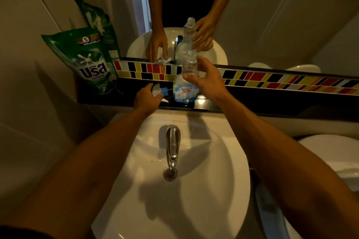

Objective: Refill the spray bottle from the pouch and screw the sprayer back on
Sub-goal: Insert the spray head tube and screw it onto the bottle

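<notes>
Standing upright on the black ledge (252,101) behind the sink (194,209), the clear spray bottle (185,85) is uncapped; contents indiscernible. Right hand (204,81), fingers spread, touches its neck. Left hand (148,99) loosely covers the sprayer (158,90); grip unclear. Green refill pouch (91,62) stands left.

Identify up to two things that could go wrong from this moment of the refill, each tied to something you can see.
1. The spray bottle stands uncapped on the narrow black ledge above the sink; the right hand at its neck might tip it over.
2. The green pouch only leans against the wall and could slump.
</notes>
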A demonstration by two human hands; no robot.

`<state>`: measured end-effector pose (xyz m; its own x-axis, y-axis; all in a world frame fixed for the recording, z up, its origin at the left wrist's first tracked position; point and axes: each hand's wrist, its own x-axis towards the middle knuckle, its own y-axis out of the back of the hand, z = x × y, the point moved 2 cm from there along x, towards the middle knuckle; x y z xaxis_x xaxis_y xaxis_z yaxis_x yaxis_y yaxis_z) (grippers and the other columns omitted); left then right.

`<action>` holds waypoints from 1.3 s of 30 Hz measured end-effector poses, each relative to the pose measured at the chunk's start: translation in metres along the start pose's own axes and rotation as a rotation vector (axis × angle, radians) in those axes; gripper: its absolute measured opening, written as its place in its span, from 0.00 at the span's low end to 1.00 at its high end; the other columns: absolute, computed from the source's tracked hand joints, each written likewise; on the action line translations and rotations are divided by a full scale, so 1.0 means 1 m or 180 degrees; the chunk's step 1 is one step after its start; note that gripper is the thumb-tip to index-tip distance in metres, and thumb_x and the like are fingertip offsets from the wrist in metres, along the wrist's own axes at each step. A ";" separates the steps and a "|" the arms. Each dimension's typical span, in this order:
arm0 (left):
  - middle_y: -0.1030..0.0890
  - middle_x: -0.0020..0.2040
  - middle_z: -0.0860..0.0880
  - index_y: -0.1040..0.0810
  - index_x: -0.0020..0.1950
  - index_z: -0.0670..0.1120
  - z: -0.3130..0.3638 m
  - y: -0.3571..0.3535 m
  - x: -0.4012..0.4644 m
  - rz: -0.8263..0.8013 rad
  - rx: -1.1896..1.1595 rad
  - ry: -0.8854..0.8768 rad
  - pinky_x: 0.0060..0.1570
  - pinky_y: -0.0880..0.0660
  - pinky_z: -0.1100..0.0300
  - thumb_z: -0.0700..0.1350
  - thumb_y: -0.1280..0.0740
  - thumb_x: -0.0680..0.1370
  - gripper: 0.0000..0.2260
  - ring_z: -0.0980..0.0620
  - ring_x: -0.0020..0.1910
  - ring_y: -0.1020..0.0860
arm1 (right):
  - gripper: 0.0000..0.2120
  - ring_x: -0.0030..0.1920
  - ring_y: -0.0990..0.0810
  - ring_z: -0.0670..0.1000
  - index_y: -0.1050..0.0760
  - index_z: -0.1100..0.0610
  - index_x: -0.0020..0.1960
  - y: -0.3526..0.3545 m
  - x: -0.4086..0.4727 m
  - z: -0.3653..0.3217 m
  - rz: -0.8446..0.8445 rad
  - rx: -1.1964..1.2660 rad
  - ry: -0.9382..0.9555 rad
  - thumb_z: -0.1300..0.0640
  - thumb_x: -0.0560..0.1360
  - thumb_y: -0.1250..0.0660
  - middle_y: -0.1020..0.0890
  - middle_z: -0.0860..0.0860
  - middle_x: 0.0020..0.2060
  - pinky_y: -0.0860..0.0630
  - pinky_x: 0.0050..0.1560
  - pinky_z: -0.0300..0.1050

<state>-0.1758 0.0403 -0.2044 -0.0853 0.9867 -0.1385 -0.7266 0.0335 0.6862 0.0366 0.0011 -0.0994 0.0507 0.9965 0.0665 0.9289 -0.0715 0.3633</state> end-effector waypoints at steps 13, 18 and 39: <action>0.25 0.69 0.42 0.31 0.75 0.46 -0.001 -0.016 0.009 0.0342 -0.0395 0.0171 0.63 0.25 0.46 0.45 0.30 0.78 0.26 0.41 0.67 0.25 | 0.20 0.56 0.20 0.37 0.28 0.48 0.67 0.004 0.004 0.007 -0.0273 0.0086 0.0031 0.58 0.79 0.27 0.20 0.39 0.56 0.21 0.56 0.40; 0.23 0.65 0.45 0.28 0.71 0.49 -0.002 -0.008 0.012 0.0626 -0.0625 -0.0010 0.58 0.21 0.45 0.45 0.31 0.78 0.21 0.45 0.63 0.22 | 0.20 0.60 0.20 0.42 0.28 0.49 0.68 0.008 -0.004 0.008 -0.0172 0.0137 0.0063 0.57 0.79 0.28 0.19 0.44 0.60 0.19 0.61 0.49; 0.20 0.58 0.44 0.25 0.67 0.45 0.105 0.148 -0.028 0.0839 -0.2120 -0.0523 0.33 0.20 0.63 0.39 0.30 0.77 0.18 0.46 0.50 0.18 | 0.20 0.56 0.19 0.44 0.26 0.51 0.68 0.087 -0.074 -0.009 0.0054 -0.0212 -0.0107 0.55 0.78 0.26 0.18 0.48 0.58 0.20 0.58 0.50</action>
<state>-0.2092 0.0340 -0.0240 -0.2491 0.9615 0.1159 -0.9608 -0.2604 0.0954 0.1105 -0.0796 -0.0647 0.0795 0.9959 0.0424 0.9014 -0.0900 0.4234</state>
